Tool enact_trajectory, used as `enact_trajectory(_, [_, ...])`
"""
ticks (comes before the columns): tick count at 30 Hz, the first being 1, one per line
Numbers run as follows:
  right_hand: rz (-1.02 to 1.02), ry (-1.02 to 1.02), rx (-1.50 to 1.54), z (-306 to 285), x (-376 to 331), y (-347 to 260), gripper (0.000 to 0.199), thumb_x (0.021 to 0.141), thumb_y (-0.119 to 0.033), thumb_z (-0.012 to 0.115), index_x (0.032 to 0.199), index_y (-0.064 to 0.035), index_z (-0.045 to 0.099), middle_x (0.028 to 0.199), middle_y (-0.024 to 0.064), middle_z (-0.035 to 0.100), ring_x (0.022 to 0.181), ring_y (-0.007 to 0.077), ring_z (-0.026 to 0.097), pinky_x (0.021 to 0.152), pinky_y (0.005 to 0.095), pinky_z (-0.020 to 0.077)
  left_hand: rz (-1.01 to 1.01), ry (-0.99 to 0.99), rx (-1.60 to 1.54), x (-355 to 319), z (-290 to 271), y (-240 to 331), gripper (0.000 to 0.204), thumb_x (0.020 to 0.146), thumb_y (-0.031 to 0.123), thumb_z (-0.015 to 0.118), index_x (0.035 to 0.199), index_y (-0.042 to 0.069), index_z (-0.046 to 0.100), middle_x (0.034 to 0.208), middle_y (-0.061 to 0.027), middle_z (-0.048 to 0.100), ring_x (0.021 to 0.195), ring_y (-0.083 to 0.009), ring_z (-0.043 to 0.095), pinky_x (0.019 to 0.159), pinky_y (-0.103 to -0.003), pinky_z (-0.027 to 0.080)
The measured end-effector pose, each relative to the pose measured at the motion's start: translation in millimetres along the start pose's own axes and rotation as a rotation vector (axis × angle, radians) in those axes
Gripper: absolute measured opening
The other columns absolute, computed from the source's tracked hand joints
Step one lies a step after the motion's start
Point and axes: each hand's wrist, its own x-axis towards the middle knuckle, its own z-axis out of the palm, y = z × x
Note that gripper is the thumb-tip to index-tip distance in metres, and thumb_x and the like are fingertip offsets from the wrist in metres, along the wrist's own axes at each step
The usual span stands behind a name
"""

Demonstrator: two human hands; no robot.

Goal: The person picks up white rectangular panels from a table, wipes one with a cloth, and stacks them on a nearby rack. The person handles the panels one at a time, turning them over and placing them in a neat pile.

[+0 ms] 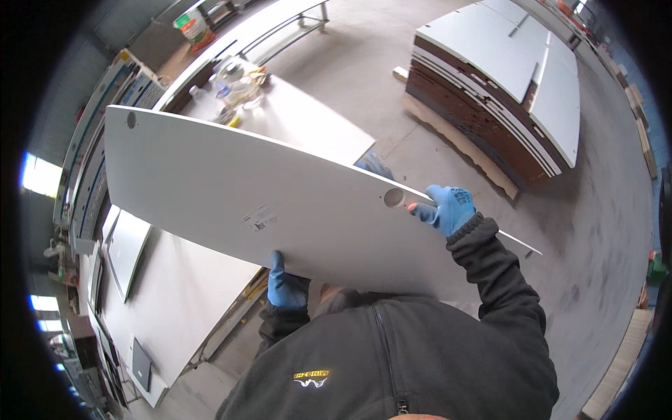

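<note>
A long white panel [210,175] is held tilted in front of my body, one end over the white worktable. Two round holes show near its far edge, and a small label [260,218] is stuck on its face. My left hand [285,287], in a blue glove, grips the near edge with the thumb up on the face; its other fingers are hidden underneath. At the far edge, beside the right-hand hole, my right hand [451,208] is closed over the panel. One bare fingertip shows through that blue glove.
Bottles and a roll of clear tape [248,92] lie on the worktable [308,115]. A tall stack of white-faced panels [490,91] stands at the far right. Smaller grey panels [129,245] rest on the table at left. A red, white and green bag [192,26] sits far left.
</note>
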Motion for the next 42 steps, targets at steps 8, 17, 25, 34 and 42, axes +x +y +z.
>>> enact_trajectory(8, [0.304,0.135,0.007,-26.3,-41.8,182.0,0.064,0.085,-0.064,0.065,0.094,-0.0006,0.067,0.074,0.0240,0.066,0.071,0.0409,0.066,0.066,0.0463,0.0517,-0.381,-0.047,0.107,92.4,85.4,-140.4,0.062,0.099,0.045,0.057,0.146,0.008,0.040,0.147,-0.0112,0.047,0.135,-0.0305,0.044,0.114,-0.049,0.036])
enact_trajectory(17, [0.644,0.347,-0.062,-69.4,-67.4,363.2,0.054,0.085,-0.058,0.067,0.097,-0.0055,0.068,0.088,0.0206,0.070,0.083,0.0406,0.067,0.073,0.0476,0.0529,-0.712,-0.317,0.164,229.6,209.8,-303.1,0.069,0.098,0.050,0.055,0.150,0.009,0.035,0.151,-0.0124,0.043,0.138,-0.0327,0.041,0.116,-0.049,0.033])
enact_trajectory(25, [0.943,0.507,0.088,-98.6,-166.3,539.6,0.053,0.088,-0.058,0.064,0.098,-0.0064,0.067,0.092,0.0194,0.070,0.084,0.0399,0.067,0.074,0.0476,0.0529,-0.841,-0.465,0.399,265.8,356.4,-491.4,0.063,0.100,0.047,0.051,0.148,0.007,0.037,0.148,-0.0134,0.045,0.135,-0.0311,0.044,0.114,-0.048,0.035])
enact_trajectory(34, [1.184,0.627,0.107,-189.1,-355.6,798.2,0.051,0.088,-0.055,0.067,0.098,-0.0047,0.066,0.099,0.0201,0.070,0.092,0.0400,0.067,0.080,0.0476,0.0532,-1.146,-0.297,0.499,224.7,500.6,-798.5,0.053,0.097,0.034,0.062,0.140,0.006,0.047,0.139,-0.0109,0.053,0.129,-0.0296,0.049,0.110,-0.049,0.040])
enact_trajectory(42, [1.264,0.637,0.193,-247.4,-459.7,971.9,0.050,0.087,-0.054,0.068,0.098,-0.0054,0.066,0.099,0.0199,0.070,0.093,0.0413,0.066,0.081,0.0485,0.0527,-1.171,-0.457,0.571,213.3,575.7,-995.0,0.040,0.097,0.031,0.060,0.127,0.004,0.058,0.127,-0.0104,0.061,0.118,-0.0256,0.056,0.106,-0.041,0.043])
